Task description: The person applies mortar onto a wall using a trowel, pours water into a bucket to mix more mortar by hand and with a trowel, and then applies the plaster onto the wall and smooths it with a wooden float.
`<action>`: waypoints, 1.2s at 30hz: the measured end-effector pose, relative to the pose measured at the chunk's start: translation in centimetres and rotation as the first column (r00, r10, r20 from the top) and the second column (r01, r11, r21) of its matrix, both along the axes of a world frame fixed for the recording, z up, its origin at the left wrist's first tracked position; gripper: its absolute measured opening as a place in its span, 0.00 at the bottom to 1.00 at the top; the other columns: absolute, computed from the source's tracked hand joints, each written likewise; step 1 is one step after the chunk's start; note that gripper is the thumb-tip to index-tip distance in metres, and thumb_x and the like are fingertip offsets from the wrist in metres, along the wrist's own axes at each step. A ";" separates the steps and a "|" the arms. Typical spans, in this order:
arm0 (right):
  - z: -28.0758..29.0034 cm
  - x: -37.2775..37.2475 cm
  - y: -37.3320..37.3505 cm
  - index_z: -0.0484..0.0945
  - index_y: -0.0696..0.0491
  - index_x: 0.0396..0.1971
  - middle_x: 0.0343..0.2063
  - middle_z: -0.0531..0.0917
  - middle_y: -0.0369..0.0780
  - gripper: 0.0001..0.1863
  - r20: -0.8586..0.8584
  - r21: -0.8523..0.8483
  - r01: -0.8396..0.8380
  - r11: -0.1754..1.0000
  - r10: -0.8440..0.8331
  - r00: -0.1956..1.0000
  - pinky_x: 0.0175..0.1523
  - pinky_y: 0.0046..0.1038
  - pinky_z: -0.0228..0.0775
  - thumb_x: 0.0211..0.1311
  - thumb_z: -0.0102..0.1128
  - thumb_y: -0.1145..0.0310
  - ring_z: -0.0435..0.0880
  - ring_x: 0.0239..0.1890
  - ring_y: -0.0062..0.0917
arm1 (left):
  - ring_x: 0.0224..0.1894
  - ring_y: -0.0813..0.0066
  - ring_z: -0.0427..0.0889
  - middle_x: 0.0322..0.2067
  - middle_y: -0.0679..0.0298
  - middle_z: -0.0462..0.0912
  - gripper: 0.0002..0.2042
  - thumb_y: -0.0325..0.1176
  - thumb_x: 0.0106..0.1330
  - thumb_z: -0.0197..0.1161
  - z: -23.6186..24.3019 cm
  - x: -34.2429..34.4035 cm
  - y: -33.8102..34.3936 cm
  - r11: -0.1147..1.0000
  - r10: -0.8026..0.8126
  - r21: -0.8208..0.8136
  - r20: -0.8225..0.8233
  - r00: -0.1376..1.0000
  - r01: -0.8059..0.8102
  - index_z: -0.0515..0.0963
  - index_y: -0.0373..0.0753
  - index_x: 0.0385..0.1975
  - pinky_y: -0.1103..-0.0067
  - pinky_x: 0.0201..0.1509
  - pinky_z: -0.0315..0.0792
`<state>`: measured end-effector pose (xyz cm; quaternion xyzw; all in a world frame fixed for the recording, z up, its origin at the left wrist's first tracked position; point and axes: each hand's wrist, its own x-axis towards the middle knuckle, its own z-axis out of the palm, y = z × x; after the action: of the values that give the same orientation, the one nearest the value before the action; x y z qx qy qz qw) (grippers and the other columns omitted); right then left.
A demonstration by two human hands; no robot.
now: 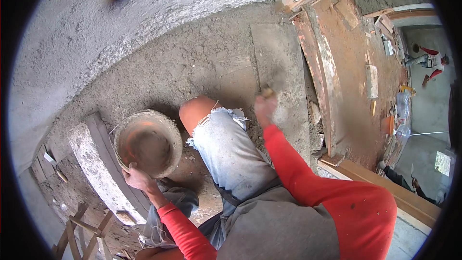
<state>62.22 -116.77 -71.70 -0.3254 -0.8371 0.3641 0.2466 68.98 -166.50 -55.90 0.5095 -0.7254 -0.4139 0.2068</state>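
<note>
My left hand (137, 177) is closed on the rim of a mortar-crusted bucket (174, 156) with grey material inside, beside my bent left leg. My right hand (265, 108), out in front on the red-sleeved arm, grips the pale handle of a tool (267, 91), apparently a trowel, whose blurred blade is over a flat grey slab (276, 45). My knee in torn jeans (221, 149) rests between the bucket and that slab.
A rough wall (96, 29) curves along the upper left. A whitish beam (96, 173) and wooden frame (79, 228) lie left. Planks (317, 86), debris and plastic bottles (403, 110) line the right, beside another person (430, 62) and dark-clad limbs (404, 183).
</note>
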 end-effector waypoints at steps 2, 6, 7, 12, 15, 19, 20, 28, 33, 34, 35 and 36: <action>0.2 -3.1 -0.8 0.82 0.59 0.46 0.26 0.86 0.49 0.21 0.192 0.342 -0.237 0.910 0.179 0.965 0.37 0.49 0.79 0.56 0.69 0.62 0.87 0.30 0.49 | 0.39 0.58 0.84 0.40 0.52 0.89 0.21 0.30 0.57 0.64 -0.1 0.3 -0.2 0.999 -0.013 0.032 -0.052 0.999 0.014 0.85 0.27 0.51 0.62 0.50 0.76; 4.1 -4.0 1.6 0.81 0.58 0.47 0.21 0.83 0.48 0.22 0.288 0.223 -0.460 0.859 0.393 0.874 0.32 0.47 0.78 0.54 0.70 0.62 0.84 0.24 0.49 | 0.38 0.61 0.82 0.39 0.54 0.88 0.19 0.28 0.58 0.62 -0.3 0.3 -0.1 1.000 -0.016 -0.005 0.037 0.999 0.017 0.86 0.28 0.49 0.65 0.49 0.76; 5.4 -2.3 2.1 0.81 0.57 0.46 0.21 0.83 0.46 0.20 0.207 0.191 -0.446 0.874 0.409 0.889 0.29 0.46 0.77 0.56 0.70 0.61 0.84 0.22 0.46 | 0.38 0.61 0.82 0.39 0.55 0.88 0.19 0.28 0.59 0.62 -0.5 0.3 -0.1 1.000 -0.020 -0.013 0.058 0.998 0.021 0.86 0.28 0.49 0.65 0.49 0.76; 10.8 7.2 3.5 0.80 0.49 0.52 0.24 0.80 0.34 0.18 0.253 -0.937 0.139 0.322 0.346 0.904 0.20 0.29 0.73 0.76 0.68 0.51 0.79 0.19 0.22 | 0.40 0.57 0.82 0.42 0.50 0.89 0.19 0.35 0.66 0.63 -1.8 0.4 -1.0 0.997 -0.078 0.001 -0.066 0.995 0.078 0.86 0.24 0.47 0.63 0.53 0.74; 12.3 10.0 3.7 0.81 0.49 0.45 0.22 0.78 0.33 0.14 0.235 -0.930 0.102 0.352 0.359 0.903 0.18 0.25 0.68 0.77 0.66 0.53 0.74 0.16 0.19 | 0.41 0.58 0.84 0.44 0.54 0.89 0.18 0.36 0.69 0.61 -2.0 0.2 -2.1 0.992 -0.111 0.053 -0.043 0.993 0.114 0.88 0.26 0.47 0.63 0.52 0.79; 12.8 9.6 3.1 0.81 0.47 0.47 0.23 0.79 0.33 0.14 0.251 -0.927 0.154 0.341 0.262 0.932 0.19 0.26 0.69 0.76 0.66 0.53 0.75 0.16 0.19 | 0.43 0.53 0.83 0.46 0.49 0.88 0.19 0.38 0.66 0.62 -1.8 -0.5 -2.7 0.986 -0.062 0.154 -0.046 0.997 0.068 0.88 0.26 0.43 0.61 0.51 0.78; 12.8 9.3 2.9 0.81 0.47 0.47 0.23 0.79 0.33 0.14 0.265 -0.937 0.182 0.297 0.267 0.927 0.19 0.26 0.69 0.76 0.67 0.53 0.75 0.16 0.19 | 0.41 0.56 0.84 0.44 0.52 0.88 0.18 0.37 0.68 0.60 -1.8 -0.7 -2.5 0.988 -0.053 0.141 -0.028 0.998 0.057 0.88 0.27 0.43 0.62 0.49 0.79; 9.5 8.7 0.9 0.84 0.50 0.46 0.25 0.84 0.40 0.12 0.335 -0.712 0.084 0.697 0.232 0.913 0.21 0.37 0.72 0.74 0.67 0.58 0.81 0.19 0.30 | 0.39 0.61 0.84 0.41 0.51 0.90 0.20 0.36 0.67 0.63 -0.7 0.0 0.7 0.993 -0.116 -0.021 -0.095 0.989 0.114 0.86 0.27 0.52 0.65 0.46 0.78; 3.6 3.6 -0.6 0.83 0.63 0.41 0.32 0.88 0.59 0.16 0.208 -0.227 -0.253 0.940 0.301 0.931 0.41 0.50 0.80 0.66 0.66 0.64 0.87 0.34 0.59 | 0.38 0.63 0.85 0.41 0.54 0.90 0.18 0.33 0.68 0.62 -0.2 -0.1 0.9 0.998 -0.063 0.011 -0.071 0.995 0.064 0.86 0.28 0.52 0.65 0.44 0.79; 2.4 2.0 -0.8 0.83 0.66 0.39 0.34 0.88 0.62 0.17 0.229 -0.244 -0.191 0.951 0.248 0.941 0.45 0.51 0.81 0.63 0.66 0.64 0.87 0.37 0.64 | 0.37 0.63 0.85 0.41 0.54 0.90 0.18 0.32 0.69 0.62 -0.2 -0.1 0.8 0.999 -0.051 0.000 -0.075 0.996 0.051 0.86 0.28 0.52 0.65 0.44 0.79; 0.9 -0.1 -1.0 0.82 0.64 0.38 0.30 0.85 0.55 0.15 0.238 -0.181 -0.148 0.972 0.189 0.953 0.40 0.47 0.77 0.61 0.66 0.66 0.85 0.32 0.52 | 0.38 0.64 0.85 0.41 0.56 0.90 0.17 0.31 0.69 0.61 -0.4 0.0 0.7 0.999 0.001 0.032 -0.107 0.994 0.003 0.86 0.29 0.51 0.65 0.44 0.79; -0.2 -1.8 -1.1 0.81 0.62 0.36 0.26 0.83 0.48 0.13 0.250 -0.099 -0.072 0.992 0.095 0.963 0.34 0.44 0.73 0.59 0.66 0.67 0.82 0.28 0.40 | 0.38 0.64 0.85 0.41 0.56 0.90 0.17 0.31 0.69 0.62 -0.6 0.1 0.6 1.000 -0.004 0.030 -0.096 0.995 0.006 0.86 0.28 0.51 0.66 0.44 0.79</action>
<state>60.46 -117.87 -71.91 -0.3444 -0.8577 0.3665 0.1066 69.05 -165.86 -56.54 0.4903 -0.7097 -0.4492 0.2327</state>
